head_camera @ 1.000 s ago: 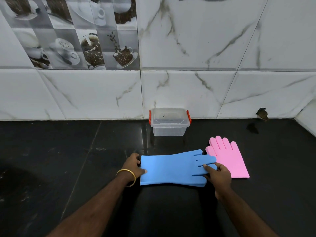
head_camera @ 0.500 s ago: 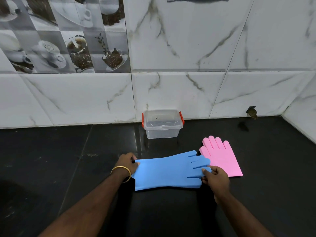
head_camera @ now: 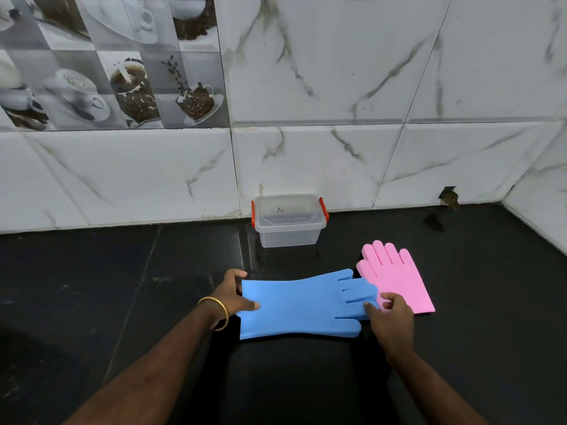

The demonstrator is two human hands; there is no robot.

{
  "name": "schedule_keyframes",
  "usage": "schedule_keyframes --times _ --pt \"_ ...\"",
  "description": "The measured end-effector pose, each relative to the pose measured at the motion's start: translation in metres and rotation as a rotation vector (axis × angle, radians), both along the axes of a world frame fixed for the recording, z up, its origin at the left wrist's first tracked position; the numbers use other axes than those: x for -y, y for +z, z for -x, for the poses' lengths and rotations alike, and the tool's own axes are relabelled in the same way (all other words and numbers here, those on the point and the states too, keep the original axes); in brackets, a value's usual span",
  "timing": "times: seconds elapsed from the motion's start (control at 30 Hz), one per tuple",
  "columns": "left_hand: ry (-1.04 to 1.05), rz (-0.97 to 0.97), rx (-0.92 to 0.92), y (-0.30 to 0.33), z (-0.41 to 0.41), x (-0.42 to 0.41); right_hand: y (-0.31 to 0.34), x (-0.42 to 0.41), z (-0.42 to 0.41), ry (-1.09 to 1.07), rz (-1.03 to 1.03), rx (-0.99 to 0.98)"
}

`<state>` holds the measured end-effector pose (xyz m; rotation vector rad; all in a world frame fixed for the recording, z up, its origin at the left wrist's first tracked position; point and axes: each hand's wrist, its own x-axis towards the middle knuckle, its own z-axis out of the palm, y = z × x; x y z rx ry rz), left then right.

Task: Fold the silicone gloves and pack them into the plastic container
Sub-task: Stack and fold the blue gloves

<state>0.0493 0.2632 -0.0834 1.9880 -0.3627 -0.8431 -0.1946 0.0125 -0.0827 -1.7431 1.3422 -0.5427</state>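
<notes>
on the dark, glossy stone surface (head_camera: 92,286), going from the left, the left hand (head_camera: 233,297) pinches the cuff end of the blue glove (head_camera: 302,305), thumb on top and fingers tucked round the far corner; a thin gold bangle (head_camera: 216,312) circles that wrist. the glove lies flat and stretched sideways, cuff to the left, fingers pointing right, its matte silicone smooth and floppy-looking, with rounded, flattened finger shapes. at its fingertip end the right hand (head_camera: 389,322) holds the lower glove fingers in a curled grip, thumb pressing on top. just beyond, the pink glove (head_camera: 395,277) lies flat with fingers pointing toward the wall, its near edge partly under the blue fingertips and the right hand. behind both, near the marbled tile wall (head_camera: 337,87), stands the small clear plastic container (head_camera: 290,222), its lid on and red clips at each side.

this looks like the start of the first fold: both ends are held, nothing is creased yet. the next move probably calls for bringing one end over the other, keeping edges matched, since springy silicone may try to unfold; the lid must also come off before packing.
</notes>
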Motion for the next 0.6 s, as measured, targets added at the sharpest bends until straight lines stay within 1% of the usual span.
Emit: schedule_keyframes --times 0.03,0.13,0.23,0.3,0.4,0.53,0.57,0.6 --pt "-0.017 0.016 0.005 0.000 0.000 -0.002 0.000 0.001 0.000 0.037 0.077 -0.028" --pt "0.024 0.099 -0.073 0.001 0.001 -0.008 0.003 0.001 -0.003 0.224 0.281 -0.101" --pt "0.086 0.105 -0.126 -0.002 0.003 -0.016 0.006 -0.003 -0.005 0.384 0.351 -0.239" --pt "0.148 0.136 -0.202 -0.004 0.004 -0.022 0.004 -0.006 -0.005 0.457 0.388 -0.330" --pt "0.147 0.189 -0.273 -0.007 0.006 -0.035 0.000 -0.012 -0.003 0.487 0.369 -0.337" --pt "0.028 0.110 -0.185 -0.004 0.014 -0.044 0.005 -0.020 -0.008 0.472 0.443 -0.391" --pt "0.023 0.111 -0.171 -0.003 0.015 -0.044 0.009 -0.025 -0.012 0.454 0.464 -0.359" --pt "0.025 0.120 -0.161 -0.002 0.016 -0.044 0.011 -0.032 -0.019 0.447 0.478 -0.263"
